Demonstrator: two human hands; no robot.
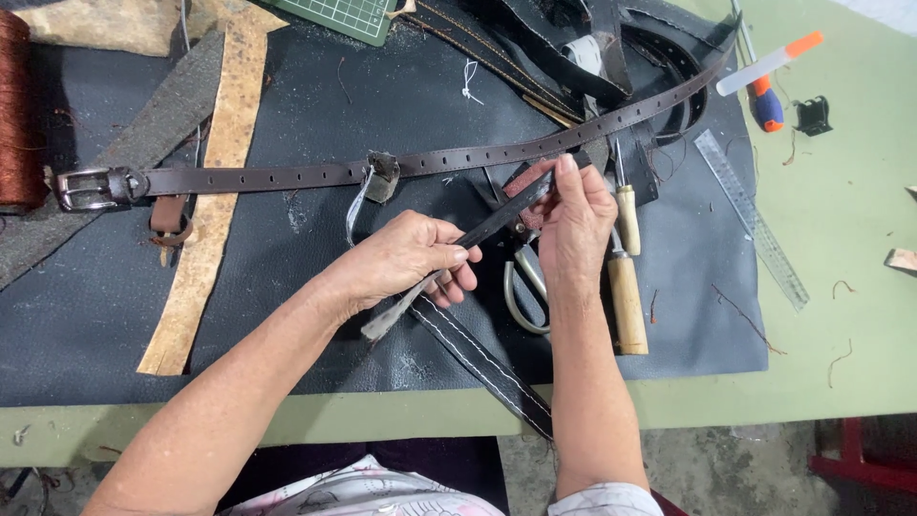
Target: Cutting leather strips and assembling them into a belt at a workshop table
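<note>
My left hand pinches the lower part of a narrow dark leather strip, whose grey frayed end hangs below my fingers. My right hand grips the same strip at its upper end, thumb and fingers closed round it. The strip runs diagonally between both hands, above a black leather sheet. Just beyond my hands a long brown belt with punched holes and a silver buckle lies across the sheet. Scissors lie under my right wrist.
Two wooden-handled awls lie right of my right hand. A black stitched strap hangs over the table's front edge. A clear ruler, a pen, a tan leather strip, copper thread spool and piled black straps surround the sheet.
</note>
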